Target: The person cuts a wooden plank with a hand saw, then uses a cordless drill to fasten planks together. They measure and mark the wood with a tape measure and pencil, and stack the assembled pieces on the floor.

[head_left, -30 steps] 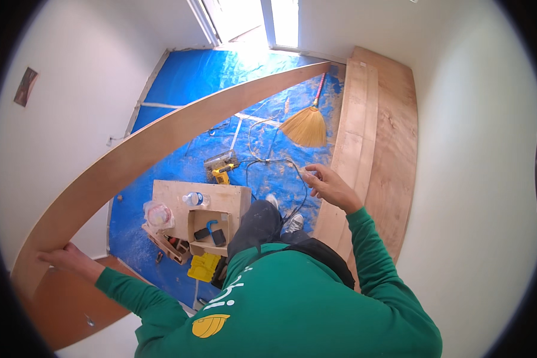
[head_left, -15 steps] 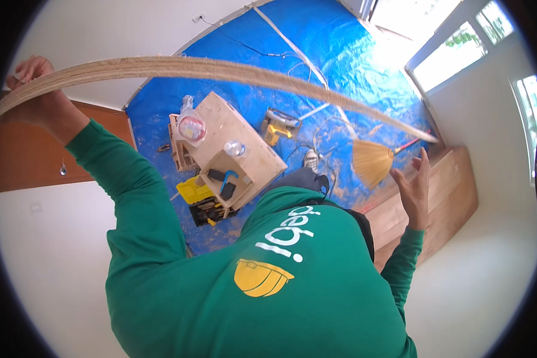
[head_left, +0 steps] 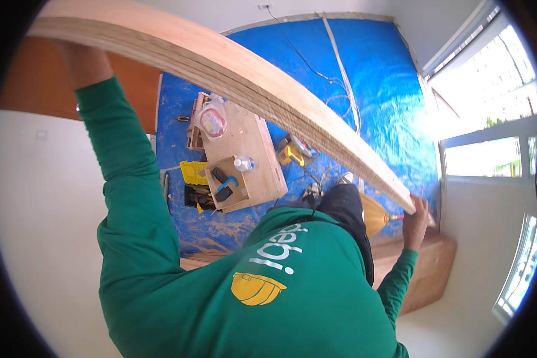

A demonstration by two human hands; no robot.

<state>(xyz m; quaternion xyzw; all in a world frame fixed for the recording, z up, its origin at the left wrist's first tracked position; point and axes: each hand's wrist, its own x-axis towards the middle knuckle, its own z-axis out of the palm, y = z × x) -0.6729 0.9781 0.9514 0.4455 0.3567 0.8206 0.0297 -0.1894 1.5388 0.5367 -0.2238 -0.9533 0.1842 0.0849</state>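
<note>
Head view: a person carries a long plywood board (head_left: pixel 232 77) overhead, one hand at each end.

Left hand (head_left: pixel 86 59) grips the board's thick near end from beneath, its fingers hidden behind the wood. Compared with half a second ago, the board sits closer and steeper across the frame. Its layered, pale edge runs diagonally above a blue tarp (head_left: pixel 370 89), a small wooden table (head_left: pixel 250 155) and a yellow drill (head_left: pixel 289 155). Right hand (head_left: pixel 417 218) clasps the far end, near a bright window (head_left: pixel 489 101). Open tarp lies beyond the table; white walls close in on both sides.
</note>
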